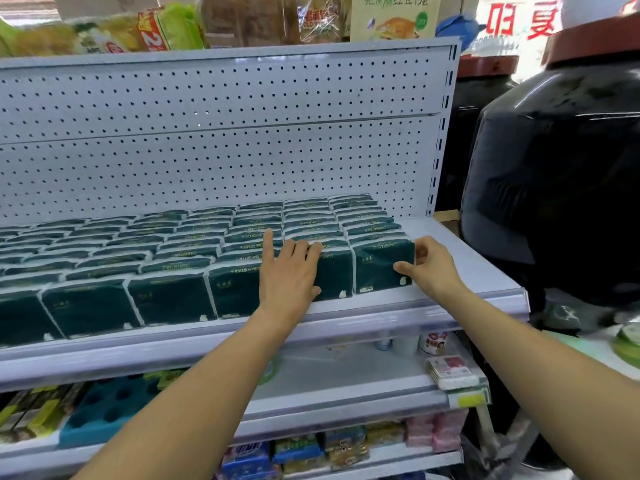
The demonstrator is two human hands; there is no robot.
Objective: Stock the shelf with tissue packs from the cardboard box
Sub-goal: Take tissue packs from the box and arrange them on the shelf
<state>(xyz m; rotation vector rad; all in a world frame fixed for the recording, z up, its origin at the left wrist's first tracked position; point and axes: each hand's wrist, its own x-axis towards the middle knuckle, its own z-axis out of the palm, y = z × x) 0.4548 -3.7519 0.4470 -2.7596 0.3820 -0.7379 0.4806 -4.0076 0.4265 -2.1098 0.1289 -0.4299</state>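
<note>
Crowding the shelf (460, 251), tissue packs (166, 268) meet spread left fingers (298, 249); right fingers (403, 268) pinch one.

2 bare forearms reach forward and upward, side by side. The left hand (289, 271) lies palm down, fingers straight and slightly spread, index finger pointing ahead, thumb tucked low to the right. The right hand (427, 263), near it on the right, has its fingers curled, thumb and fingertips pinching inward toward the left.
</note>
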